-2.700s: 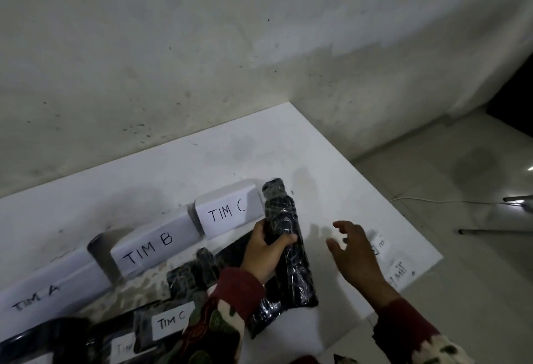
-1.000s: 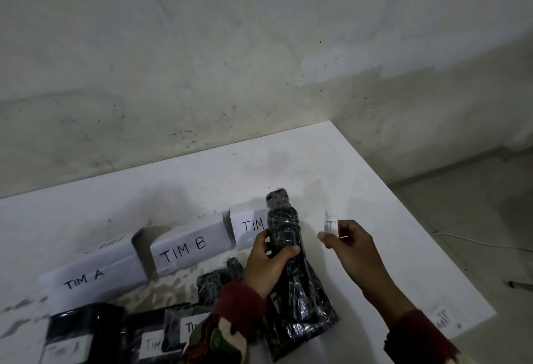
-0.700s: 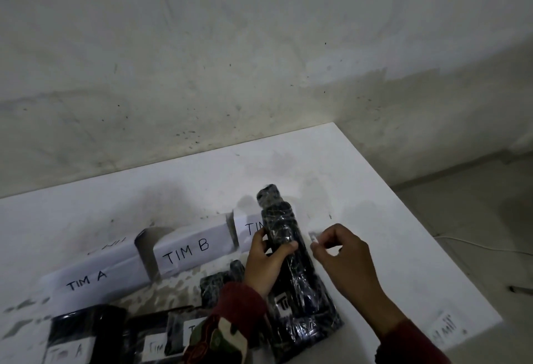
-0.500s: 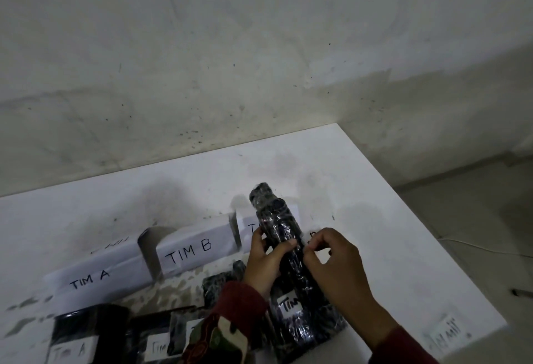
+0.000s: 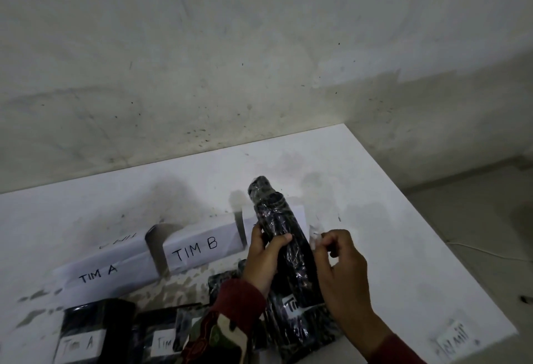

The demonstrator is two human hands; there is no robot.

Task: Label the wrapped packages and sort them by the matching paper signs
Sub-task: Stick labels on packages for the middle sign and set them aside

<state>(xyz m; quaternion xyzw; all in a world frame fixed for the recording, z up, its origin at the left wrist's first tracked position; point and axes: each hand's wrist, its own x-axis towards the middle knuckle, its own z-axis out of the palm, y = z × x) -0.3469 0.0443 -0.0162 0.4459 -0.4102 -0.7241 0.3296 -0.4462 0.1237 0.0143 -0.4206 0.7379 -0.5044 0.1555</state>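
My left hand (image 5: 264,260) grips a long bottle-shaped package (image 5: 284,239) wrapped in black plastic and holds it tilted above the table. My right hand (image 5: 341,271) pinches a small white label (image 5: 313,237) right beside the package's right side. Under it lies another black package with a white TIM label (image 5: 297,306). Folded paper signs stand in a row: TIM A (image 5: 99,273), TIM B (image 5: 199,247), and a third sign (image 5: 298,216) mostly hidden behind the held package.
Labelled black packages lie at the near edge: one marked TIM A (image 5: 79,343), one marked TIM (image 5: 164,342). A loose label (image 5: 454,342) lies near the white table's (image 5: 375,219) right corner. A stained wall stands behind; floor and a cable lie right.
My right hand picked up a small label from the table's right side and brought it to the package. My left hand lifted and tilted the package, uncovering the labelled one beneath.
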